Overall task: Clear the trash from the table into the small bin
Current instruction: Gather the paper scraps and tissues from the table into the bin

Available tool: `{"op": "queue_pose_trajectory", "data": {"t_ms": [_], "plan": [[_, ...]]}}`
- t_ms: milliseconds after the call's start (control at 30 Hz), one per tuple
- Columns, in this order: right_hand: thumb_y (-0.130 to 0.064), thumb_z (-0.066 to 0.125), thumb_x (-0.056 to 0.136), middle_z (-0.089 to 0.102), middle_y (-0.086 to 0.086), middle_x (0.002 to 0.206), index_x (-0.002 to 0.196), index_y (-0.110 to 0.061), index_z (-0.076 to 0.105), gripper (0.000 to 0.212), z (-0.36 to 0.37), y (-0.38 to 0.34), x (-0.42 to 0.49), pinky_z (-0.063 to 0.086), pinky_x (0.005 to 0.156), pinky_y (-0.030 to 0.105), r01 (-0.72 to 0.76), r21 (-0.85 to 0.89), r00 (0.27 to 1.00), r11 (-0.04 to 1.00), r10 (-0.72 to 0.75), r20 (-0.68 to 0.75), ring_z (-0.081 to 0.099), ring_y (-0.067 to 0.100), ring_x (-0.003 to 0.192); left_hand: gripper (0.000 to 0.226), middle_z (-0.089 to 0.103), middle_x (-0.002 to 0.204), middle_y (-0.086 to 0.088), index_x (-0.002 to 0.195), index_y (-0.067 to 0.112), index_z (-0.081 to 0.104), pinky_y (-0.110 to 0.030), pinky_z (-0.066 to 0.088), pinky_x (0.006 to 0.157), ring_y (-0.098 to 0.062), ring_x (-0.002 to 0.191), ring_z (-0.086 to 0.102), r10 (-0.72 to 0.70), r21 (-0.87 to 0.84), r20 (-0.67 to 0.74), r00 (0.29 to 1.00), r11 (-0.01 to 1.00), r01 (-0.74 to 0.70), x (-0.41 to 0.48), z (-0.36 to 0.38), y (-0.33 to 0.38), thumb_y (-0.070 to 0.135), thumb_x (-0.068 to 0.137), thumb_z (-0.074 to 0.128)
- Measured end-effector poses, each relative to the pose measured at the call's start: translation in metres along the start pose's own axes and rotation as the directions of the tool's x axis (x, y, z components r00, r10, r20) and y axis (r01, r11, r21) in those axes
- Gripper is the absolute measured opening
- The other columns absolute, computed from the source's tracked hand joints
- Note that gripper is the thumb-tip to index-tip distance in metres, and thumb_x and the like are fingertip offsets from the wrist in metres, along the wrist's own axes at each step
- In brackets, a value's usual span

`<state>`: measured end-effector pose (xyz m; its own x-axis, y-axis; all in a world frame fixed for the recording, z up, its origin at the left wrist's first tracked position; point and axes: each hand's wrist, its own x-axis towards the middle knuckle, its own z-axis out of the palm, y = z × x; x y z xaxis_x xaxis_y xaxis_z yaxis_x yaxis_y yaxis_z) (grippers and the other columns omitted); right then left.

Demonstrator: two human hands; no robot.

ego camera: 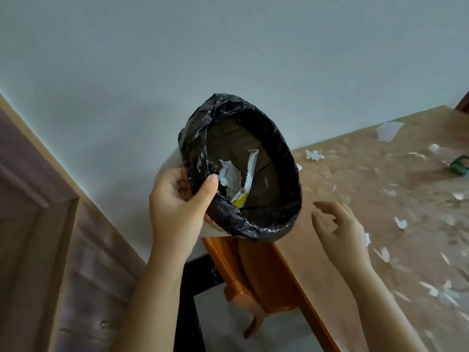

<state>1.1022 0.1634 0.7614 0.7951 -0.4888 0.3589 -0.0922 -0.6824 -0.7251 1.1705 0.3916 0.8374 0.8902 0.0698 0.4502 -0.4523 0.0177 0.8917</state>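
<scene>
Black plastic lines the small bin (276,158), which you hold tilted at the centre of the frame, its mouth turned toward you. Your left hand (177,199) grips its near-left rim, thumb pressed over the liner (195,148) and fingers curled behind. Inside lie a crumpled white paper (231,176) and a white-and-yellow wrapper strip (247,179). Right of the bin, your right hand (340,224) hovers spread and empty above the table (330,262), fingers loosely curved. Across the right of the frame, white paper scraps (314,155) lie scattered on the patterned tabletop, with a small green packet (460,165) at the far right edge
</scene>
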Motion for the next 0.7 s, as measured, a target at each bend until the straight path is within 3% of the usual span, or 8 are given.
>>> {"op": "queue_pose_trajectory", "data": {"t_ms": [100, 233, 433, 567, 700], "plan": [[-0.014, 0.059, 0.083, 0.057, -0.003, 0.095, 0.102, -0.017, 0.061, 0.019, 0.009, 0.018, 0.009, 0.041, 0.085, 0.034, -0.101, -0.028, 0.994, 0.995, 0.1, -0.034, 0.052, 0.016, 0.098, 0.011, 0.07, 0.072, 0.021, 0.072, 0.044, 0.065, -0.015, 0.05, 0.054, -0.003, 0.068, 0.067, -0.048, 0.014, 0.063, 0.997, 0.999, 0.047, 0.028, 0.021, -0.026, 0.044, 0.062, 0.069], [-0.01, 0.06, 0.082, 0.056, -0.004, 0.091, 0.099, -0.014, 0.062, 0.018, 0.019, 0.044, 0.011, 0.04, 0.077, 0.031, -0.252, -0.059, 0.961, 0.966, 0.243, -0.13, 0.054, 0.016, 0.089, 0.011, 0.068, 0.072, 0.024, 0.072, 0.047, 0.062, -0.016, 0.05, 0.054, 0.0, 0.067, 0.065, -0.102, 0.052, 0.196, 0.975, 0.994, 0.093, 0.056, 0.051, -0.065, 0.047, 0.062, 0.068], [-0.008, 0.06, 0.082, 0.061, 0.005, 0.098, 0.1, -0.011, 0.063, 0.018, 0.03, 0.083, 0.003, 0.043, 0.078, 0.032, -0.518, -0.028, 0.828, 0.855, 0.493, -0.268, 0.056, 0.019, 0.09, 0.014, 0.069, 0.073, 0.022, 0.072, 0.037, 0.062, -0.015, 0.05, 0.055, 0.003, 0.07, 0.064, -0.176, 0.122, 0.382, 0.907, 0.983, 0.139, 0.082, 0.089, -0.112, 0.048, 0.066, 0.067], [-0.01, 0.058, 0.083, 0.063, 0.008, 0.101, 0.1, -0.009, 0.062, 0.018, 0.027, 0.115, 0.002, 0.046, 0.083, 0.035, -0.63, -0.02, 0.742, 0.776, 0.595, -0.309, 0.057, 0.02, 0.09, 0.015, 0.068, 0.077, 0.005, 0.077, 0.027, 0.061, -0.037, 0.055, 0.066, -0.011, 0.073, 0.065, -0.215, 0.182, 0.398, 0.892, 0.971, 0.153, 0.08, 0.118, -0.13, 0.038, 0.072, 0.07], [-0.013, 0.061, 0.081, 0.063, 0.008, 0.1, 0.099, -0.011, 0.061, 0.019, 0.024, 0.156, 0.013, 0.045, 0.076, 0.032, -0.676, 0.004, 0.69, 0.737, 0.636, -0.346, 0.057, 0.019, 0.085, 0.012, 0.067, 0.077, 0.01, 0.074, 0.033, 0.059, -0.035, 0.055, 0.066, -0.002, 0.07, 0.064, -0.247, 0.201, 0.429, 0.869, 0.964, 0.175, 0.082, 0.147, -0.141, 0.039, 0.071, 0.07]]}}
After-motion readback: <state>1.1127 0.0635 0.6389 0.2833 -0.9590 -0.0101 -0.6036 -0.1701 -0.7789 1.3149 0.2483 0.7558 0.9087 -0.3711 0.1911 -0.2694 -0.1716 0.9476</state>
